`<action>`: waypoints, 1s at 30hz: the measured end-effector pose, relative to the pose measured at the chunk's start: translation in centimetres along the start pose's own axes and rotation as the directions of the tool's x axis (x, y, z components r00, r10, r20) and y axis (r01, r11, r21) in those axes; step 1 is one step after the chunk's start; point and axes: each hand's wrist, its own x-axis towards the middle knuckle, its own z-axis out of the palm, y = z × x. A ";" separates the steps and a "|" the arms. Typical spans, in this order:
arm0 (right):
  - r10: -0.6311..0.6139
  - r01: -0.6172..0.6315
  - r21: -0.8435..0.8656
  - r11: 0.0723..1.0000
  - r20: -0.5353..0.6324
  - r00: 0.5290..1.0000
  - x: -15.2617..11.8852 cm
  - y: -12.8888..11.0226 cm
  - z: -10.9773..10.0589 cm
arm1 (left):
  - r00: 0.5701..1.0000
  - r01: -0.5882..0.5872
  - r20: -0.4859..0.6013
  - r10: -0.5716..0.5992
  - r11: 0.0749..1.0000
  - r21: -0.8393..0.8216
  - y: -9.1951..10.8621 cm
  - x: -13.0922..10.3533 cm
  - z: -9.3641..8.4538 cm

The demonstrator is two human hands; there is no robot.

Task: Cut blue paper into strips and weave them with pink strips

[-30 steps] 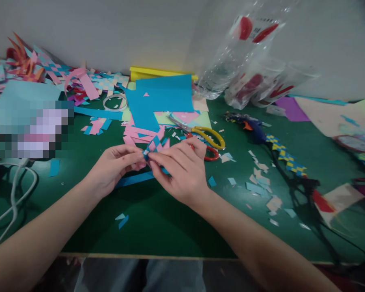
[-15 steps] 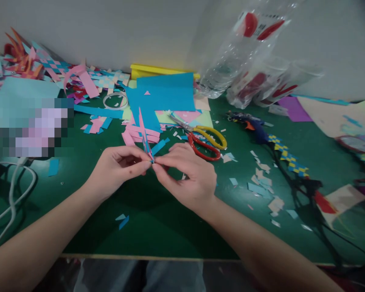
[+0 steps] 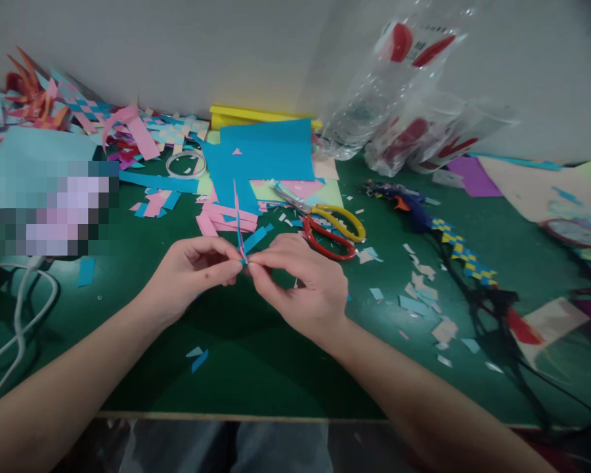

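Observation:
Thin pink and blue paper strips (image 3: 238,223) stand upright from between my fingertips, above the near middle of the green table. My left hand (image 3: 194,272) pinches their lower end from the left. From the right, my right hand (image 3: 303,282) pinches the same small end with thumb and forefinger, and the two hands' fingertips nearly touch. Just beyond my right hand lie scissors (image 3: 332,230) with one yellow and one red handle. Pink strips (image 3: 231,218) and a blue strip (image 3: 259,237) lie behind my fingers.
Blue sheets (image 3: 276,150) and a tape ring (image 3: 186,164) lie at the back. A blurred-out object (image 3: 69,207) with a white cable (image 3: 20,309) is left. Plastic-wrapped cups (image 3: 408,131) stand back right. Paper scraps and a woven yellow-blue strip (image 3: 463,253) lie right.
The upright paper strips have come closer together and look thinner, turned more edge-on. Both hands keep their pinch at almost the same place.

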 end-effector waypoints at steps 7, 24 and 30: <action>0.001 -0.001 0.001 1.000 -0.032 0.999 0.0 -0.2 0.1 | 1.000 0.011 0.024 -0.010 0.999 -0.040 -0.2 0.1 -0.1; 0.037 -0.039 -0.070 0.997 -0.021 0.999 0.2 -0.4 -0.3 | 0.999 0.022 -0.045 -0.020 0.999 0.048 0.0 0.0 0.0; 0.082 -0.086 -0.129 0.988 -0.034 0.996 0.2 -0.6 -0.2 | 0.995 0.037 -0.089 -0.033 0.998 0.042 0.0 0.1 0.1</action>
